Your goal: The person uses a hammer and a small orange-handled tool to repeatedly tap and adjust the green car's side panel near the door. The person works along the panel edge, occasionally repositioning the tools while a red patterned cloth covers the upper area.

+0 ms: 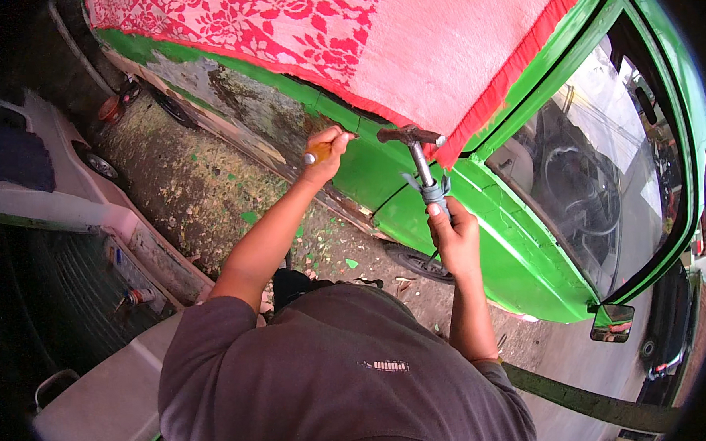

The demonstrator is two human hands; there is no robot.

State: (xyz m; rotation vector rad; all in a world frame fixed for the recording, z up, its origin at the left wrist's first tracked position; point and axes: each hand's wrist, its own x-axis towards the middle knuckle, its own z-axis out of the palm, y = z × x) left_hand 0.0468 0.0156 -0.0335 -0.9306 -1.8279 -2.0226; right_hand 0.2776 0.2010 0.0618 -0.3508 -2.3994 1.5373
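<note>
My left hand (326, 160) is closed round a yellow-handled screwdriver or chisel (321, 151), its thin tip pointing at the green door panel (378, 175) of a vehicle. Whether the tip touches the metal is too small to tell. In my right hand (456, 237) is a hammer (422, 162), gripped by its handle, which has grey material tied round it. The hammer's dark head is raised, to the right of the left hand, and overlaps the blanket's edge in view. A stretch of the body further left is scraped and rusty (239, 95).
A pink and red blanket (447, 40) lies over the vehicle's upper side. To the right are a window (582, 168) and a side mirror (612, 323). Green paint flakes lie on the rough ground (175, 178). A pale vehicle (106, 393) stands close on my left.
</note>
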